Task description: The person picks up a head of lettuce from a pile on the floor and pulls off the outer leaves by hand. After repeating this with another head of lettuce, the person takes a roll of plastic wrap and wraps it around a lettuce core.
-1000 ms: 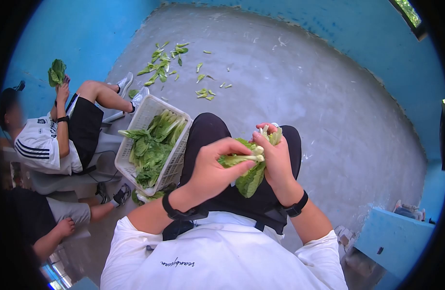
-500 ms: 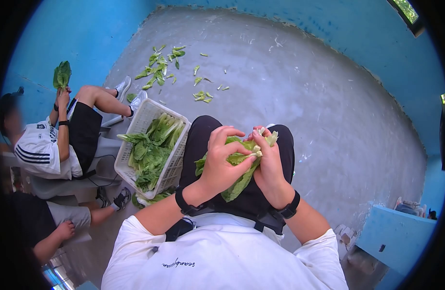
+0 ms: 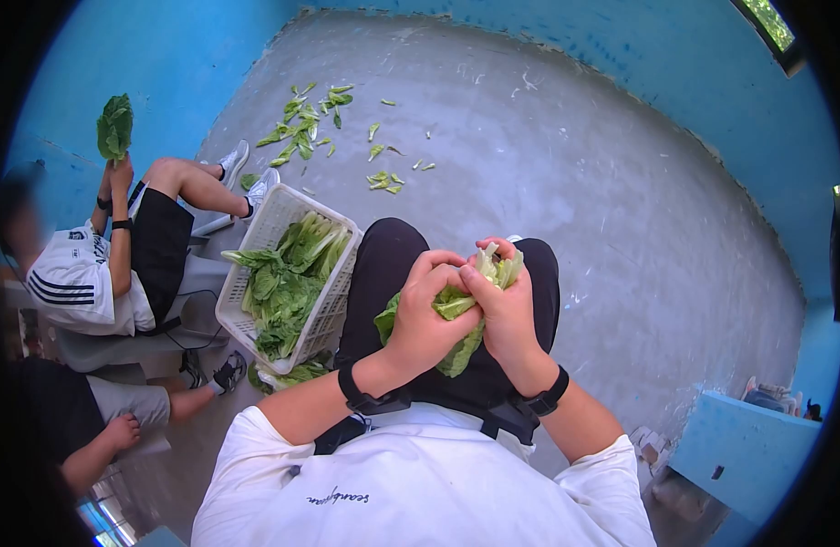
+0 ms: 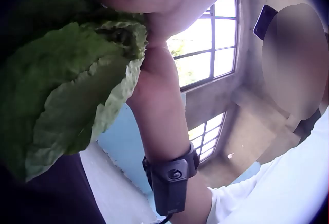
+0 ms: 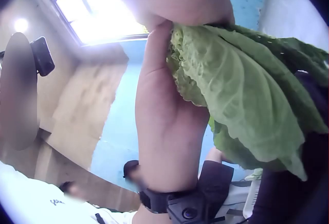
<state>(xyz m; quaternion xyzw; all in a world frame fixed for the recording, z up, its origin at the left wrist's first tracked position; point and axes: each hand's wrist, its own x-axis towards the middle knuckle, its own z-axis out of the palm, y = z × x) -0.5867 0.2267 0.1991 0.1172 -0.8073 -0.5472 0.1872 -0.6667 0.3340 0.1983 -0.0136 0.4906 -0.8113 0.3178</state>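
Note:
Above the dark-clad knees, both hands hold a bunch of leafy greens (image 3: 458, 354) in the head view. The left hand (image 3: 420, 319) curls round the leaves from the left side. The right hand (image 3: 511, 319) grips the pale stem end (image 3: 500, 267), with its thumb close to the left fingertips. Broad green leaves (image 4: 67, 90) hang beside the hands in the left wrist view, and crinkled leaves (image 5: 241, 95) fill the right side of the right wrist view. The palms hide part of the bunch.
A white plastic crate (image 3: 334, 314) of greens (image 3: 288, 283) stands left of the knees. Torn leaves (image 3: 301, 128) lie on the grey floor (image 3: 548, 137). A seated person (image 3: 92, 273) at the left holds a leafy bunch (image 3: 114, 128); another person's legs show below.
Both hands have drawn closer together round the bunch, and the small stem ends pinched at the left fingertips are no longer visible there. The neighbour's leafy bunch has moved up a little.

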